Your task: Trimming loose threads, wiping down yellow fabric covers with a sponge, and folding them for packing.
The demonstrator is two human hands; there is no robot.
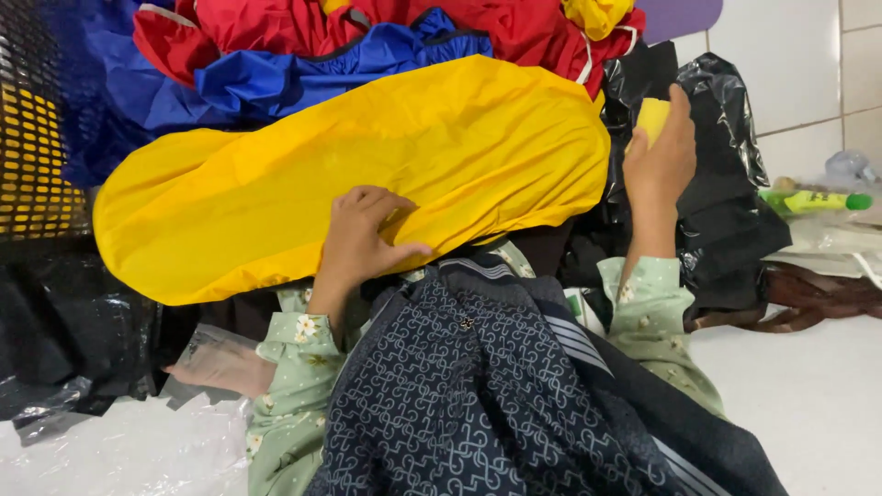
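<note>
A large yellow fabric cover (pixel 367 174) lies stretched across the middle of the view. My left hand (pixel 363 234) pinches its lower edge between thumb and fingers. My right hand (pixel 660 156) holds the right end of the same yellow fabric (pixel 653 117), a small folded bit showing between its fingers, in front of a black plastic bag (pixel 726 202). Both arms wear pale green floral sleeves (pixel 299 367). A dark blue patterned cloth (pixel 478 386) lies over my lap below the hands.
Red (pixel 276 23) and blue garments (pixel 276 83) are piled behind the yellow cover. A black mesh crate (pixel 32 138) stands at left, clear plastic (pixel 129 450) at lower left. A green bottle (pixel 813 200) lies at right by the white tiled wall (pixel 790 55).
</note>
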